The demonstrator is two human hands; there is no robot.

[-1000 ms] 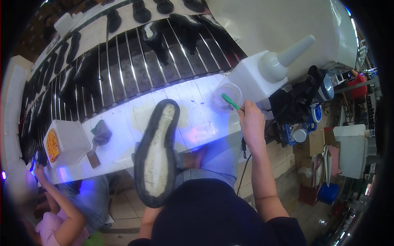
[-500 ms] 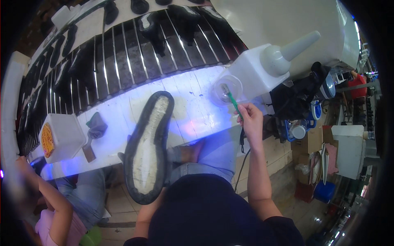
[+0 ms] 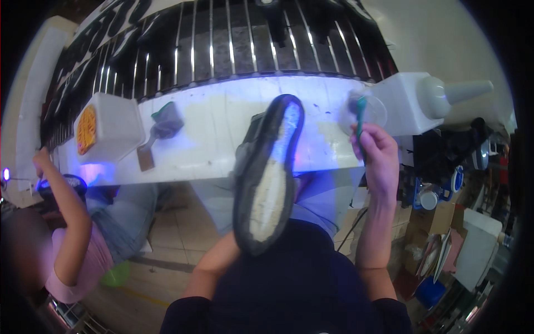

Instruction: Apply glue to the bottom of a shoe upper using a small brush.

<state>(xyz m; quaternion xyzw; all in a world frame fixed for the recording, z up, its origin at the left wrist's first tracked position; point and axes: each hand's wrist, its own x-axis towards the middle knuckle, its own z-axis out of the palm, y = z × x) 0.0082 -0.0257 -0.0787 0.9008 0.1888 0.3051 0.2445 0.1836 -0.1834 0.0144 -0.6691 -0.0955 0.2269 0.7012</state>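
Observation:
An upturned black shoe (image 3: 258,200) is tilted above the table's near edge, its pale, rough underside facing up. My left hand is hidden behind it; only the left forearm (image 3: 218,260) shows, rising to the shoe it holds up. My right hand (image 3: 380,156) is closed around the green handle of a small brush (image 3: 361,118). Motion smears the brush's dark tip, at the left side of a clear plastic cup (image 3: 379,111); whether it touches the cup I cannot tell. Just right of the cup lies a white squeeze bottle (image 3: 406,100) with a long nozzle.
Beyond the white tabletop (image 3: 214,139) runs a rack of metal rods (image 3: 211,47) carrying black shoes. A white box (image 3: 117,131) with an orange pad, a grey cloth (image 3: 168,122) and a flat brown piece (image 3: 146,160) lie left. Another person's arm (image 3: 69,228) is at far left.
The view has swung, so the table and its things sit farther right in the picture. The brush is more upright, its tip now at the cup's left side. Both hands keep their holds.

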